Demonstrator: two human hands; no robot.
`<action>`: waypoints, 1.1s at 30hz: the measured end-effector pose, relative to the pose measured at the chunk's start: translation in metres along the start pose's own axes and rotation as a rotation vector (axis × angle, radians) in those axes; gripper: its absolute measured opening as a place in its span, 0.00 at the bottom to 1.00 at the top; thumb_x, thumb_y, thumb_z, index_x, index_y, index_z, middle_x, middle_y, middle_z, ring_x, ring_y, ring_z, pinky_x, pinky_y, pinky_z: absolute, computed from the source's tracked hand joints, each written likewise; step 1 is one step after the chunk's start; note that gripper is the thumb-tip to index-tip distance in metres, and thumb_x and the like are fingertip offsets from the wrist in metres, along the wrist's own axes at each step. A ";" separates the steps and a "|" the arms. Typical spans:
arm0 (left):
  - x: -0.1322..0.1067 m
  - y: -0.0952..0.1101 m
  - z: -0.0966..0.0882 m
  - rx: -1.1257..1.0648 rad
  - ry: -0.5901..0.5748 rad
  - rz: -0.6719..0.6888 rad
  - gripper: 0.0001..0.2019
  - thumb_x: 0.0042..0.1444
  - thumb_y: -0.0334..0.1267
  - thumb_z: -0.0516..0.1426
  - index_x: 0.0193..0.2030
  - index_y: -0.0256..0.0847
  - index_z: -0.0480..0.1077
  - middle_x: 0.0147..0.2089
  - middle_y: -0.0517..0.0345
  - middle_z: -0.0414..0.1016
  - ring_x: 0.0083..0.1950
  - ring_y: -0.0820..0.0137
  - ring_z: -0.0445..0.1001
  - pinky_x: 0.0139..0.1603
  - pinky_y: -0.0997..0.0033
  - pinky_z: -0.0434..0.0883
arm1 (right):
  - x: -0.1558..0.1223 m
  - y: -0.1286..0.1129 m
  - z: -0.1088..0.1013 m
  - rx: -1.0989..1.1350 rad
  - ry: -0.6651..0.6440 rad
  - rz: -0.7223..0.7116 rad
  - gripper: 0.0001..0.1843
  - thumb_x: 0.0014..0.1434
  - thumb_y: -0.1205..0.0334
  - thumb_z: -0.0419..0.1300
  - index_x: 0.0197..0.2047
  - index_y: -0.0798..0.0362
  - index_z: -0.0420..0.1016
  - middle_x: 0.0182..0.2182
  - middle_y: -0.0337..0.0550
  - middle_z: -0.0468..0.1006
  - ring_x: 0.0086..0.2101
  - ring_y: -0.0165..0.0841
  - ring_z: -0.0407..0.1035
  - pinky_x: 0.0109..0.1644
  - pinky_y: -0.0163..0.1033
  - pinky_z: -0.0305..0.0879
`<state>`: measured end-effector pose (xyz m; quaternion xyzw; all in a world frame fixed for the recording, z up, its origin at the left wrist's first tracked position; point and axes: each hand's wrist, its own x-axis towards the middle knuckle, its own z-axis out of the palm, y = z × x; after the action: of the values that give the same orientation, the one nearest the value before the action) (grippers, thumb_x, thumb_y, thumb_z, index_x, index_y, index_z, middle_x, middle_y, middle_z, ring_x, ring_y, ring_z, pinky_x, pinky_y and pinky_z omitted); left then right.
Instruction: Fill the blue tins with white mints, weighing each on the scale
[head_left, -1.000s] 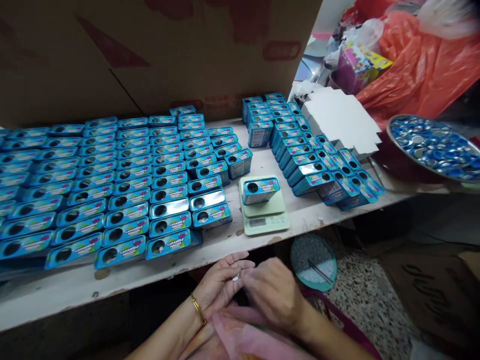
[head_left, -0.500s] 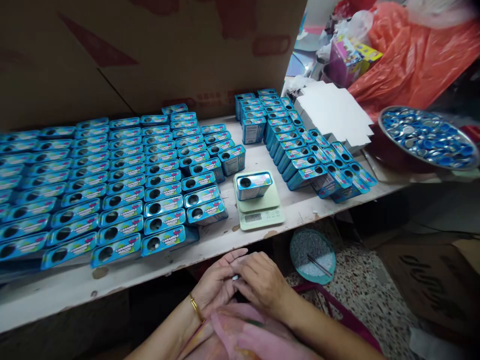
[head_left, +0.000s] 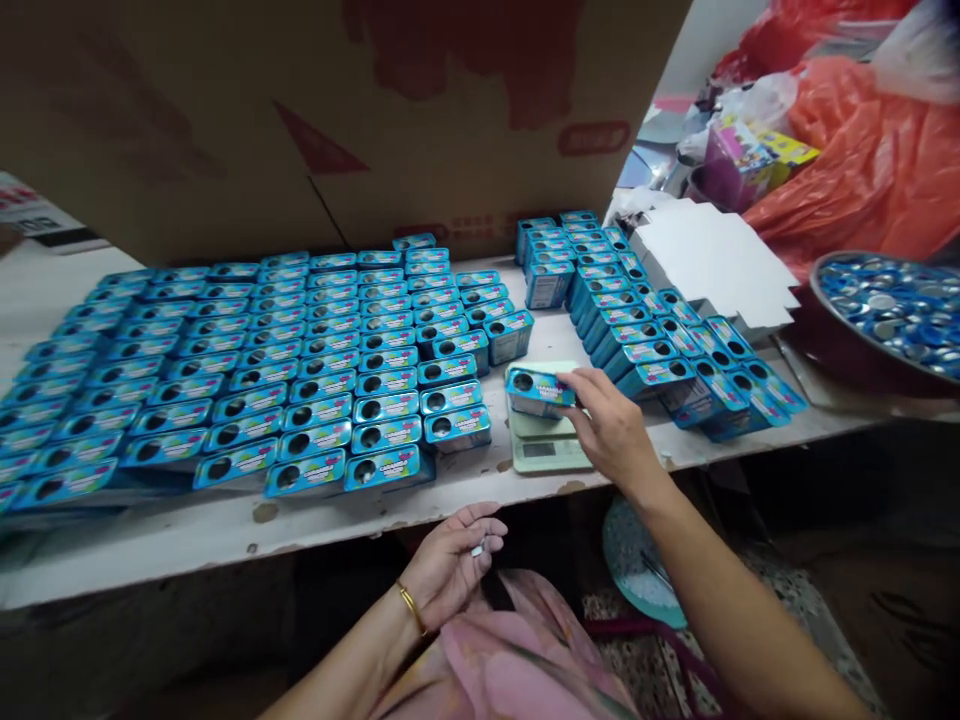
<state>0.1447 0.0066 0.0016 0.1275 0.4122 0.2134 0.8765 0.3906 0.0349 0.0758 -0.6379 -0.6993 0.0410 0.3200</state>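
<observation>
My right hand (head_left: 611, 425) grips the right end of a blue tin (head_left: 540, 393) between thumb and fingers. The tin has a round hole in its top and "CARAMELO MACIZO" lettering, and is slightly tilted over a pale green kitchen scale (head_left: 523, 452). Whether its base still touches the scale, I cannot tell. In front of the table edge, my left hand (head_left: 450, 565) is turned palm up with curled fingers, holding a small white piece (head_left: 478, 549) near the fingertips. Several rows of similar blue tins (head_left: 322, 410) stand left of the scale.
Another block of tins (head_left: 630, 330) stands right of the scale, beside flat white cardboard (head_left: 712, 255). A large bowl of blue and silver caps (head_left: 892, 305) is at far right. A large cardboard box (head_left: 465, 130) stands behind. Below the table is a turquoise basin (head_left: 637, 560) of white pieces.
My right hand has left my left hand and reached up to grasp the tin on the scale. My left hand stays low with a white piece. The view has shifted left.
</observation>
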 end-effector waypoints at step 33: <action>0.018 0.025 -0.017 -0.040 0.190 0.104 0.06 0.43 0.24 0.57 0.31 0.29 0.68 0.34 0.47 0.72 0.28 0.77 0.70 0.25 0.82 0.67 | 0.107 0.021 0.031 -0.569 -0.080 -0.267 0.08 0.57 0.67 0.51 0.37 0.48 0.70 0.50 0.43 0.63 0.43 0.37 0.56 0.43 0.44 0.52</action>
<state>0.1350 0.0381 -0.0110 0.1106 0.4819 0.2778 0.8236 0.3950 0.1476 0.0838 -0.6023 -0.7722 -0.1737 0.1036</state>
